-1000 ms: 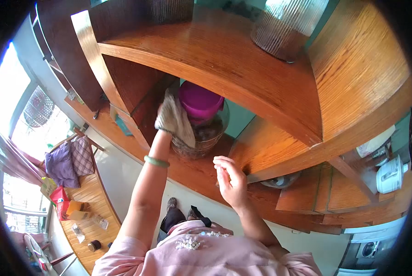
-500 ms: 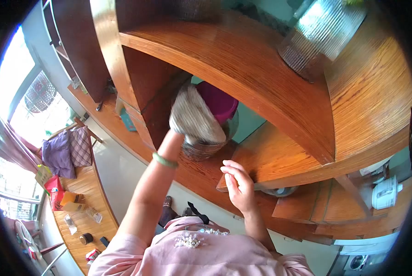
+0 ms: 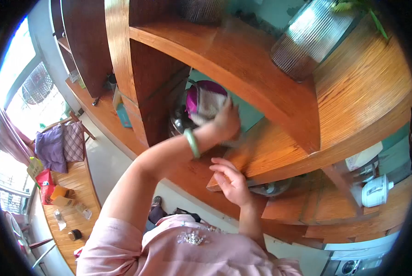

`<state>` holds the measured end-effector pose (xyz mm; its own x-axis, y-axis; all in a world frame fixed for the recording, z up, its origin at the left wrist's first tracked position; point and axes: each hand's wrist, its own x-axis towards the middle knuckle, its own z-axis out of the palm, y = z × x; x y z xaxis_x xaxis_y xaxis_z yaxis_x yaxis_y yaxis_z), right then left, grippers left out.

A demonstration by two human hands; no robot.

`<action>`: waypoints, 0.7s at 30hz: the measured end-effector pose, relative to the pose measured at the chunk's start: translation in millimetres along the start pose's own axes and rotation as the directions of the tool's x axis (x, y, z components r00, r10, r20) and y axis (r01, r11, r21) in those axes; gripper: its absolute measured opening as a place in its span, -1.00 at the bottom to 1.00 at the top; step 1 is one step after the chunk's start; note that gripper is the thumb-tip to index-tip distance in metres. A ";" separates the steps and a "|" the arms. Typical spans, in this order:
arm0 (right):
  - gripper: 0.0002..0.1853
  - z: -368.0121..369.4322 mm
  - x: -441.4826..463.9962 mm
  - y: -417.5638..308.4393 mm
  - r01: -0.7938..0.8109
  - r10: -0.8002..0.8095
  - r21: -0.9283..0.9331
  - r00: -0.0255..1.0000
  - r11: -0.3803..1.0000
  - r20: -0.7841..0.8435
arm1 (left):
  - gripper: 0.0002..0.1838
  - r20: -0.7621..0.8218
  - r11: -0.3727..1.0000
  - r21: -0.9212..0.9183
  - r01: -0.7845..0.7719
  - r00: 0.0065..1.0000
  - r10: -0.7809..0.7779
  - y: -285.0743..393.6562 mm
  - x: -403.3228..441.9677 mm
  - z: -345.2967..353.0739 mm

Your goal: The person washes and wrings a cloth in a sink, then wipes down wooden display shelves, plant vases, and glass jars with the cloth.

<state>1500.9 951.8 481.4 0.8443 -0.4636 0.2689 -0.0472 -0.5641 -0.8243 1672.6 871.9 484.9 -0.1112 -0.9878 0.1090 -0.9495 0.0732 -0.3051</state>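
A greyish-white cloth [image 3: 209, 102] is bunched in my left hand [image 3: 230, 120], whose fingers are closed and a little blurred. The arm wears a pale green bracelet and reaches into a shelf opening. Behind the cloth sits a magenta bucket-like container [image 3: 194, 100], partly covered by it. A clear, shiny glass-like vessel [image 3: 178, 122] is around or below that container; I cannot tell which. My right hand [image 3: 234, 185] is beside the rounded front end of the wooden shelf board [image 3: 261, 152]. Its fingers are loosely bent and apart, with nothing in them.
Above, the curved wooden shelf carries a ribbed glass vase [image 3: 302, 41] with green leaves. A clear glass bowl [image 3: 272, 186] is under the lower board, and a white lidded pot [image 3: 376, 190] stands at right. At left, a wooden bench [image 3: 82, 184] holds clothes and packets.
My left hand has swung right with the cloth, uncovering more of the magenta container and the clear vessel. My right hand stays near the board's end, and the view has shifted slightly.
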 end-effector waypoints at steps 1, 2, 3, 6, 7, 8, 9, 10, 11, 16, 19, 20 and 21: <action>-0.80 -4.6 1.1 -0.2 0.033 -0.032 -0.027 0.999 0.999 0.042 | -0.60 0.100 0.988 0.113 -0.102 0.991 0.091 15.9 -7.4 -0.1; -0.78 -7.9 -1.5 -5.5 -0.071 0.061 0.110 0.994 0.991 0.086 | -0.56 -0.175 0.985 0.165 -0.046 0.982 0.075 24.4 -19.5 23.5; -0.77 -12.3 -3.0 -8.7 -0.089 0.076 0.129 0.992 0.988 0.104 | -0.52 -0.428 0.979 0.205 0.017 0.901 0.074 24.7 -36.4 53.2; -0.77 -12.5 -8.4 -5.1 -0.092 0.076 0.131 0.989 0.987 0.127 | -0.45 -0.542 0.997 0.057 0.051 0.840 -0.012 24.0 -80.5 85.5; -0.77 -14.4 -6.4 -3.7 -0.047 0.034 0.090 0.990 0.995 0.139 | -0.47 -0.586 0.992 -0.088 0.092 0.800 -0.126 20.2 -92.1 90.9; -0.77 -15.2 -6.0 -3.4 -0.048 0.036 0.089 0.990 0.995 0.136 | -0.48 -0.612 0.965 -0.230 0.123 0.753 -0.242 15.3 -102.4 85.9; -0.77 -15.1 -5.9 -3.5 -0.041 0.029 0.079 0.989 0.996 0.148 | -0.52 -0.565 0.950 -0.253 0.183 0.769 -0.299 12.1 -113.0 78.9; -0.77 -15.5 -5.3 -3.8 -0.032 0.021 0.067 0.987 0.997 0.162 | -0.56 -0.496 0.875 -0.433 0.217 0.753 -0.432 3.8 -122.1 66.4; -0.77 -15.5 -3.9 -3.4 -0.030 0.019 0.065 0.986 0.997 0.164 | -0.58 -0.490 0.827 -0.444 0.345 0.679 -0.547 -3.3 -123.3 68.0; -0.78 -3.8 -3.0 7.0 0.040 -0.036 -0.032 0.992 0.999 0.122 | -0.53 -0.151 0.658 -0.455 0.600 0.676 -0.721 -74.4 -86.8 117.0; -0.79 1.0 -1.8 10.0 0.029 -0.027 -0.019 0.997 0.999 0.076 | -0.46 0.074 0.579 -0.539 0.611 0.719 -0.691 -93.0 -69.6 103.2; -0.80 3.0 -2.2 11.0 0.017 -0.017 -0.008 0.998 1.000 0.058 | -0.46 0.080 0.576 -0.539 0.614 0.719 -0.691 -86.5 -73.6 106.9; -0.83 4.5 -2.2 9.8 -0.002 0.002 -0.003 0.999 1.000 0.043 | -0.44 -0.021 0.631 -0.483 0.607 0.712 -0.702 -77.1 -77.8 113.1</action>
<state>1501.0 950.4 470.5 0.8662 -0.4351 0.2459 -0.0504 -0.5655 -0.8232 1787.6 927.6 393.0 0.5810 -0.7521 0.3112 -0.8081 -0.4873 0.3310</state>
